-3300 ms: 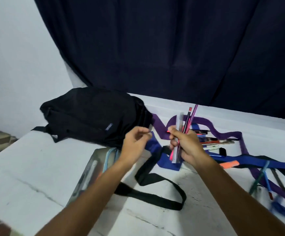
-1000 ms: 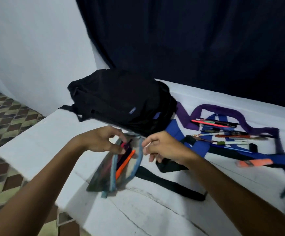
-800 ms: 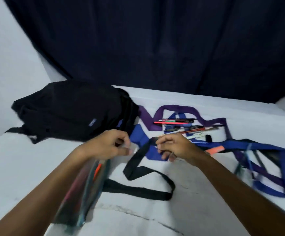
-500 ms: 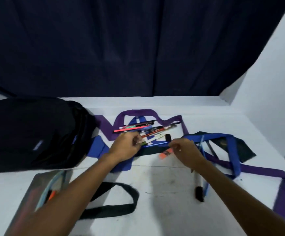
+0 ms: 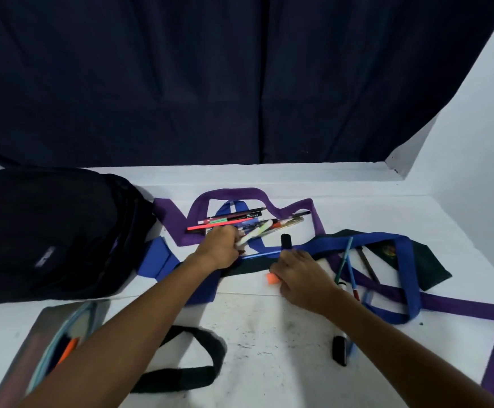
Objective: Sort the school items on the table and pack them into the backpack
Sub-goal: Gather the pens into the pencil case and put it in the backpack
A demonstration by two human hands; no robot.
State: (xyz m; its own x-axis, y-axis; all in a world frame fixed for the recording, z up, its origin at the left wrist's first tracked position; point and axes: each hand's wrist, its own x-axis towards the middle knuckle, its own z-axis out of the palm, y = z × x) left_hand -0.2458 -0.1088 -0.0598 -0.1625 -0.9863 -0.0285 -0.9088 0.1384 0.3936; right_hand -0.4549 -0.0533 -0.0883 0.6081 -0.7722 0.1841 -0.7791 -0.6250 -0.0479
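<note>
A black backpack (image 5: 48,234) lies at the left of the white table (image 5: 263,343). A clear pencil pouch (image 5: 54,346) with a light blue zip lies at the front left, pens inside. A heap of pens and pencils (image 5: 240,220) lies in the middle, across purple and blue straps. My left hand (image 5: 220,245) grips several pens at the near end of that heap. My right hand (image 5: 301,275) covers an orange highlighter (image 5: 272,278), fingers curled on it. More pens (image 5: 347,269) lie right of that hand.
Purple straps (image 5: 231,194) and blue straps (image 5: 405,266) snake across the table's middle and right. A black strap loop (image 5: 192,369) lies at the front. A black marker (image 5: 340,348) lies near my right forearm. A dark curtain (image 5: 240,78) hangs behind.
The pens I held went into the pouch, now lying at the front left. Both hands moved right to the pen heap: the left took hold of pens, the right closed over the highlighter.
</note>
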